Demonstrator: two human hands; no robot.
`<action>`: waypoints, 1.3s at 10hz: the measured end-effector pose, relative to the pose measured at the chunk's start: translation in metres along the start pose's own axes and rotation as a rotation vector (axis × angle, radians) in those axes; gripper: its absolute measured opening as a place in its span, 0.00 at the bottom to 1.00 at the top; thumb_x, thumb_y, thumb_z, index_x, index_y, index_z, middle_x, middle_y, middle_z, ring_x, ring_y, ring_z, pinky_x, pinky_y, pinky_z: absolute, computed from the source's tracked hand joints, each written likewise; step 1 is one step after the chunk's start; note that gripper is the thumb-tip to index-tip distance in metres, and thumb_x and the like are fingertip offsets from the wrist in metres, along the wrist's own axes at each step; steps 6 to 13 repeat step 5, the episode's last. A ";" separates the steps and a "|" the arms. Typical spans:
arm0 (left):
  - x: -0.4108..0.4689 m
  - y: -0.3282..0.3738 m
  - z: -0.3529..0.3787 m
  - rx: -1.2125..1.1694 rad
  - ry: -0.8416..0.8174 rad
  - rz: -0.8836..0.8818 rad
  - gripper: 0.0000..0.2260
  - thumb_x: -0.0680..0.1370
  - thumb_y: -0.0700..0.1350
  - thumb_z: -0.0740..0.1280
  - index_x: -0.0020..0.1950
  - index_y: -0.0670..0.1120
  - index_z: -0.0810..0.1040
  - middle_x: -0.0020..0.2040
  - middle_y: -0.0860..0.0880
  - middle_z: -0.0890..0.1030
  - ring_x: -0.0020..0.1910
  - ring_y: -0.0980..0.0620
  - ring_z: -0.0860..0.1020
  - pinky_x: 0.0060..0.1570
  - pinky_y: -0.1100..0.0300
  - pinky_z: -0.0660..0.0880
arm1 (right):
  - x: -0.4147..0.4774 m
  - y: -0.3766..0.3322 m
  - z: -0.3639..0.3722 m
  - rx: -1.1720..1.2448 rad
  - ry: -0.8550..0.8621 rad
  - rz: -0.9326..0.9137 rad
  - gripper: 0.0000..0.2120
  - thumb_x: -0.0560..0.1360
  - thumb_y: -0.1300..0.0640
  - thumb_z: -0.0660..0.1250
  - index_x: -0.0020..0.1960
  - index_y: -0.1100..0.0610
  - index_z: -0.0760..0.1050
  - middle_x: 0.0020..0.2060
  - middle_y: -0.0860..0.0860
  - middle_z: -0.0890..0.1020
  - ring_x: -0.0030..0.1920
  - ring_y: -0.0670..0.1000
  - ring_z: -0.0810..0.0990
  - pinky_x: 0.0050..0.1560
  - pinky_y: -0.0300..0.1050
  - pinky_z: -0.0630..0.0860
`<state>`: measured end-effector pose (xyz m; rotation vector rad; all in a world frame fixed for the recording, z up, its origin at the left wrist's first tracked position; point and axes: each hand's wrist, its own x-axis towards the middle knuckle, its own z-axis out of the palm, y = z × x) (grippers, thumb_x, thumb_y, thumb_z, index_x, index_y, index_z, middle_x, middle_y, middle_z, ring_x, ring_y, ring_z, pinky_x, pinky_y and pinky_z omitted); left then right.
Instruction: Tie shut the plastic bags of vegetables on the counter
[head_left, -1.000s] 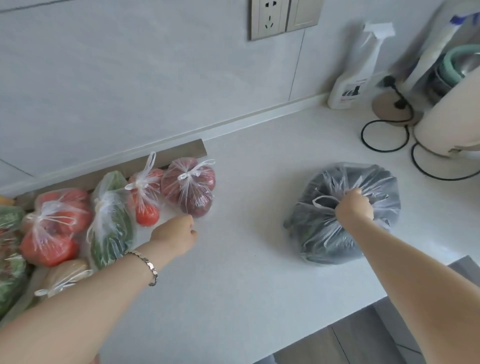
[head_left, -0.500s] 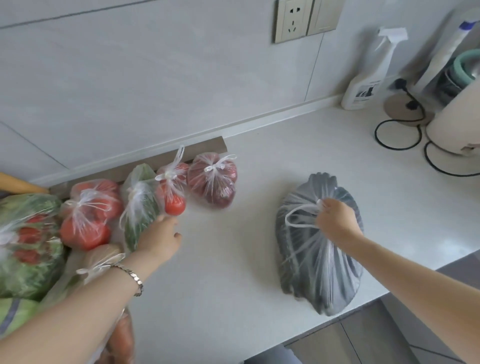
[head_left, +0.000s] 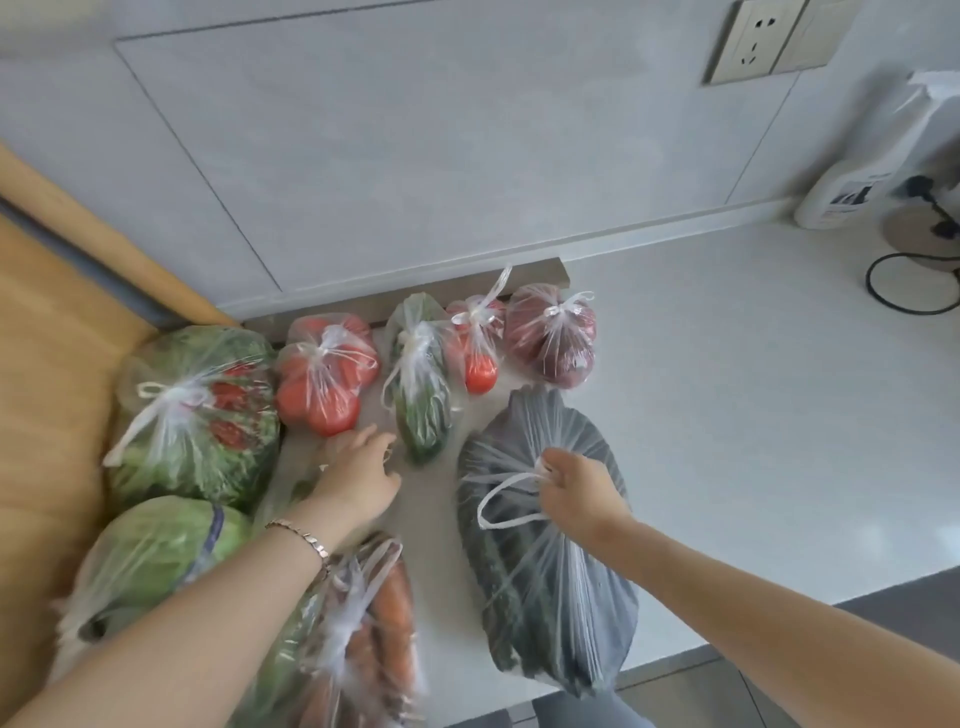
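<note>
I judge it nearly done: the tomato bag and its neighbours on the counter look knotted, my right hand pinches the tied neck of the dark bag near the front edge, and my loose, empty left hand hovers over a clear bag I can't judge.

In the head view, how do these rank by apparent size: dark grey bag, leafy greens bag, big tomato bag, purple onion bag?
1. dark grey bag
2. leafy greens bag
3. big tomato bag, purple onion bag: alike, onions farther; unranked.

Right hand pulled the dark bag left — beside the reddish bag.
</note>
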<state>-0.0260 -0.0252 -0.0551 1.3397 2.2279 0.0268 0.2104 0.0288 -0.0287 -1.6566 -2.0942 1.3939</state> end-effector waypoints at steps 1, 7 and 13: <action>-0.006 -0.014 -0.004 -0.024 0.024 0.029 0.24 0.76 0.43 0.61 0.71 0.45 0.63 0.75 0.44 0.58 0.74 0.46 0.55 0.73 0.54 0.54 | 0.006 -0.016 0.022 0.042 0.007 -0.022 0.14 0.69 0.70 0.52 0.30 0.54 0.56 0.27 0.49 0.63 0.27 0.48 0.60 0.23 0.35 0.58; -0.026 -0.012 -0.008 -0.096 -0.020 0.061 0.08 0.76 0.43 0.58 0.49 0.49 0.77 0.59 0.46 0.76 0.55 0.46 0.75 0.55 0.55 0.72 | 0.021 -0.046 0.009 -0.601 -0.119 0.008 0.12 0.72 0.46 0.60 0.49 0.53 0.71 0.43 0.49 0.78 0.43 0.51 0.77 0.42 0.43 0.74; -0.026 -0.012 -0.008 -0.096 -0.020 0.061 0.08 0.76 0.43 0.58 0.49 0.49 0.77 0.59 0.46 0.76 0.55 0.46 0.75 0.55 0.55 0.72 | 0.021 -0.046 0.009 -0.601 -0.119 0.008 0.12 0.72 0.46 0.60 0.49 0.53 0.71 0.43 0.49 0.78 0.43 0.51 0.77 0.42 0.43 0.74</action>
